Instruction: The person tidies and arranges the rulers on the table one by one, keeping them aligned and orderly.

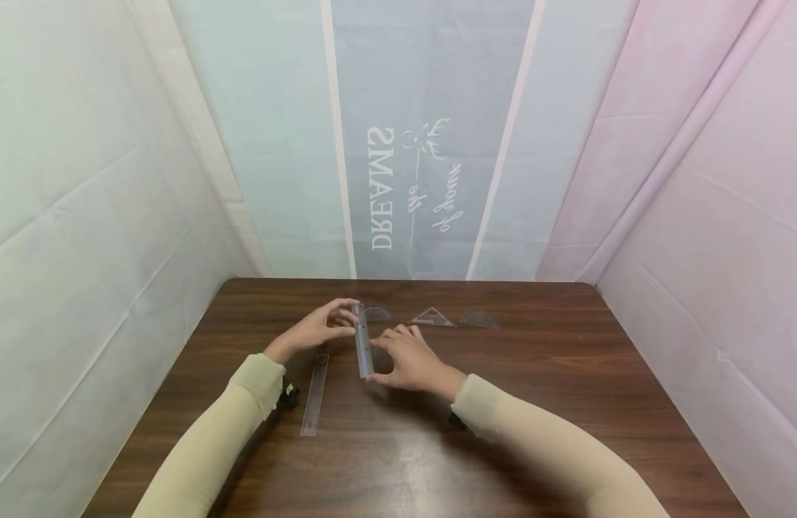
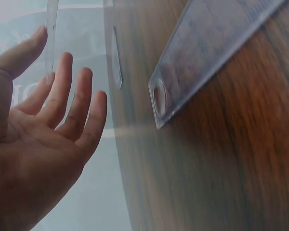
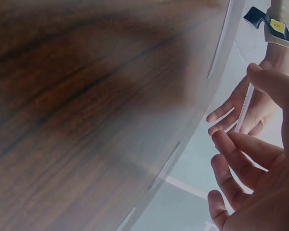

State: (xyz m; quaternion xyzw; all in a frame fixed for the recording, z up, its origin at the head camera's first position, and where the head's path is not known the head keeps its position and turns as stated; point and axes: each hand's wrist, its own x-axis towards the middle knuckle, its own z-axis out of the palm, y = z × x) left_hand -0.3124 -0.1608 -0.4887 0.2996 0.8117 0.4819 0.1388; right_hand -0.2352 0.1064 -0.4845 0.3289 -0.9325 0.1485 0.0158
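Note:
Both hands hold a clear plastic ruler (image 1: 363, 349) up over the table, its edge seen thin in the left wrist view. My left hand (image 1: 322, 324) pinches the far end between thumb and fingertips, the other fingers spread loosely. At the near end, the thumb and fingers of my right hand (image 1: 411, 360) grip the ruler, seen edge-on in the right wrist view (image 3: 244, 108). Below the left wrist a second clear ruler (image 1: 314, 399) lies on the table, with a hole at its far end.
Behind the hands on the wooden table (image 1: 534, 410) lie a small clear protractor (image 1: 376, 314), a clear set square (image 1: 431, 316) and another protractor (image 1: 479, 319). Fabric walls (image 1: 424, 72) stand at the back and both sides.

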